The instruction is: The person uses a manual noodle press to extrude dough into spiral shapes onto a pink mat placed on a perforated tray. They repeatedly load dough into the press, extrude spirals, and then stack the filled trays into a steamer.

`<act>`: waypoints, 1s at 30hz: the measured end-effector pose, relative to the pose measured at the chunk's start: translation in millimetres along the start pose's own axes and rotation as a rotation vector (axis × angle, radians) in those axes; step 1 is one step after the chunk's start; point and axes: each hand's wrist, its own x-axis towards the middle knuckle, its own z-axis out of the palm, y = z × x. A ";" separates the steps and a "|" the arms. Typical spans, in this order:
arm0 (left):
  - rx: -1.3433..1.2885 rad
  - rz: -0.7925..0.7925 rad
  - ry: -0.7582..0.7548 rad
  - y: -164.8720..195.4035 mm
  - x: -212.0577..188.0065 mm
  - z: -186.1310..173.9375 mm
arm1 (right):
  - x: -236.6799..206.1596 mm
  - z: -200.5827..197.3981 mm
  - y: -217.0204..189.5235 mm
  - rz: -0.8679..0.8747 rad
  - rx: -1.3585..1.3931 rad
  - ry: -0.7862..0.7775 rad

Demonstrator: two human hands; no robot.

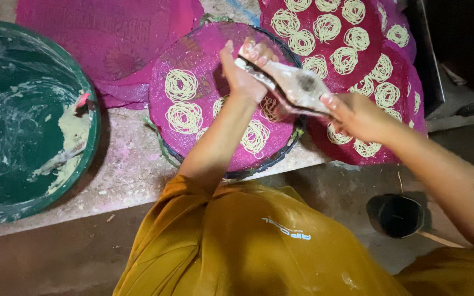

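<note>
Looking down through the head camera, I see both hands meeting over a round pink mesh tray (193, 60) at about twelve o'clock from my lap. My left hand (243, 74) is wrapped around the upper end of a dough-smeared noodle press (292, 87), fingers curled over its top and thumb raised, a firm closed grip. My right hand (357, 115) holds the lower handle end at roughly two o'clock, fingers folded around it so the tool runs slanted between the two hands, above the tray rather than resting on it.

On the tray beneath lie pale coils of pressed noodle strings (181, 85): two at its nine o'clock side, one near six o'clock, others partly hidden under my wrists. The tray sits in a dark round rim on a dusty stone slab (127, 164).

At one o'clock, a second pink tray (330, 60) overlaps a third, both crowded with the same noodle coils. At nine o'clock stands a large green basin (91, 142) streaked with whitish dough, a lump of it against the near wall and a smeared spoon or scraper lying inside. Bare pink mesh cloths (105, 38) are piled at eleven o'clock. A small dark cup (396, 216) stands on the floor at four o'clock, beside my yellow garment (237, 246).
</note>
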 end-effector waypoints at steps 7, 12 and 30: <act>0.050 0.049 0.013 13.1 15.4 15.8 | 10.4 2.4 -8.0 -0.130 0.030 0.114; 0.008 0.080 0.070 -0.7 5.4 8.1 | 10.1 -4.6 3.8 -0.058 -0.044 0.030; 1.275 -0.429 0.164 -6.9 -21.0 -56.4 | 42.1 2.0 64.7 -0.345 0.310 0.293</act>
